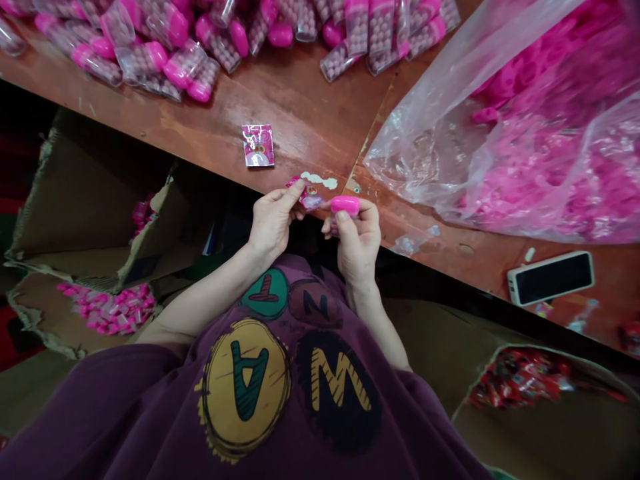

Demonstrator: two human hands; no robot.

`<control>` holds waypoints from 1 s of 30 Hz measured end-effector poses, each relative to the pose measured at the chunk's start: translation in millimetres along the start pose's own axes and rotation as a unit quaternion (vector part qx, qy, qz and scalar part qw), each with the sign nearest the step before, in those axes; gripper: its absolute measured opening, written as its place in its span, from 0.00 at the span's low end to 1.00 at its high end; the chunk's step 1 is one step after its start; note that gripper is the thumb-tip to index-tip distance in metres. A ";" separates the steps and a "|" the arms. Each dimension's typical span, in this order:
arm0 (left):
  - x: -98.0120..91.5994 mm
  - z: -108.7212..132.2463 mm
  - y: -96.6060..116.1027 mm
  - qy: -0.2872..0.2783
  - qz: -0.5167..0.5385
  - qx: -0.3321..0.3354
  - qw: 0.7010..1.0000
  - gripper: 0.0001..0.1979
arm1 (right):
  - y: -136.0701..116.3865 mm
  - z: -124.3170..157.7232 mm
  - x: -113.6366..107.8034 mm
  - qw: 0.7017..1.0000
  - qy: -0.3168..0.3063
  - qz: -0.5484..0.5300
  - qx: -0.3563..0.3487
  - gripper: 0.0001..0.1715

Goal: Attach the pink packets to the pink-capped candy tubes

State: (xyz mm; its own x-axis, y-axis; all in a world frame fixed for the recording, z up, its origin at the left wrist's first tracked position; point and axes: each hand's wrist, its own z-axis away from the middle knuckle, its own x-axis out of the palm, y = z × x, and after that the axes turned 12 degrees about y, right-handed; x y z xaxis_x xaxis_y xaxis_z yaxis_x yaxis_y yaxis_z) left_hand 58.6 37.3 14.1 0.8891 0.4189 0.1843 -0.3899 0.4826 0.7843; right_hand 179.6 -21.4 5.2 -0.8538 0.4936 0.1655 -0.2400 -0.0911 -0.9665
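My left hand pinches a small pink foil packet between thumb and fingers, just off the table's near edge. My right hand is closed around a small container with a pink cap, the cap pointing up toward the packet. The two hands nearly meet, and the packet's end sits beside the cap. Another pink foil packet lies flat on the wooden table a little beyond my hands.
A heap of clear, pink-capped tubes of beads lines the table's far side. A big clear bag of pink parts lies right. A phone rests near the right edge. Cardboard boxes with pink and red items stand below.
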 end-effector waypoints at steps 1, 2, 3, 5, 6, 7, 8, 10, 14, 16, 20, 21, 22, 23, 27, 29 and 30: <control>0.2 0.1 -0.5 0.004 0.005 -0.001 1.000 0.22 | -0.2 0.4 -0.8 1.000 -0.005 0.012 -0.009 0.19; 0.2 0.1 -0.9 0.006 0.010 -0.005 1.000 0.22 | -0.3 1.8 -1.6 1.000 -0.016 0.023 -0.015 0.18; -0.1 -0.1 -1.2 0.004 0.016 -0.010 1.000 0.22 | -0.1 3.8 -2.3 0.999 -0.027 0.032 -0.024 0.16; -0.9 -0.4 -1.6 -0.011 0.024 -0.025 0.999 0.22 | 1.4 8.3 -3.4 0.995 -0.047 0.054 -0.062 0.11; -1.4 -0.5 -1.5 -0.019 0.028 -0.035 0.999 0.21 | 2.8 9.9 -4.1 0.991 -0.058 0.071 -0.101 0.10; -2.1 -0.5 -1.4 -0.025 0.031 -0.047 0.998 0.21 | 4.5 10.6 -4.9 0.982 -0.070 0.090 -0.154 0.10; -2.7 -0.4 -1.2 -0.029 0.034 -0.059 0.997 0.21 | 6.4 10.3 -6.0 0.967 -0.084 0.111 -0.213 0.11; -4.0 -0.2 -0.8 -0.036 0.041 -0.076 0.996 0.21 | 10.8 7.3 -8.7 0.925 -0.116 0.153 -0.328 0.16; -5.5 0.9 -1.1 -0.050 0.046 -0.083 0.994 0.19 | 19.8 -0.1 -14.7 0.860 -0.142 0.215 -0.440 0.24; -5.8 2.2 -1.4 -0.050 0.038 -0.085 0.994 0.19 | 23.6 -1.7 -17.3 0.844 -0.139 0.245 -0.456 0.26; -6.7 5.7 -2.2 -0.063 0.024 -0.075 0.995 0.18 | 26.4 -2.9 -21.1 0.823 -0.131 0.298 -0.465 0.25; -6.9 6.3 -2.5 -0.066 0.018 -0.067 0.995 0.18 | 26.0 -3.2 -21.7 0.818 -0.132 0.306 -0.469 0.25; -7.1 6.9 -2.9 -0.069 0.012 -0.056 0.996 0.18 | 25.3 -3.6 -22.2 0.812 -0.136 0.313 -0.473 0.24; -7.3 7.3 -3.4 -0.071 0.007 -0.042 0.997 0.17 | 24.5 -3.9 -22.6 0.806 -0.141 0.320 -0.477 0.24; -8.3 8.0 -3.8 -0.070 -0.009 0.029 0.997 0.16 | 23.4 -3.4 -23.6 0.783 -0.146 0.353 -0.491 0.24; -9.1 8.2 -3.1 -0.067 -0.020 0.051 0.996 0.16 | 24.3 -2.2 -24.1 0.781 -0.126 0.356 -0.496 0.24; -9.6 8.2 -2.9 -0.069 -0.026 0.056 0.996 0.17 | 24.7 -1.6 -24.5 0.782 -0.114 0.357 -0.498 0.24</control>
State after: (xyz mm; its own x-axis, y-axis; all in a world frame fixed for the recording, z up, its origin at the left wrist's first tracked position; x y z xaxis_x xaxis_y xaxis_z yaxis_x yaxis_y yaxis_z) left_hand 53.2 25.5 14.9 0.9348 0.2817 0.2165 -0.3209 0.4081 0.8547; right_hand 195.3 -34.4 -23.1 -0.6933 0.4467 -0.5655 0.7174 0.5018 -0.4832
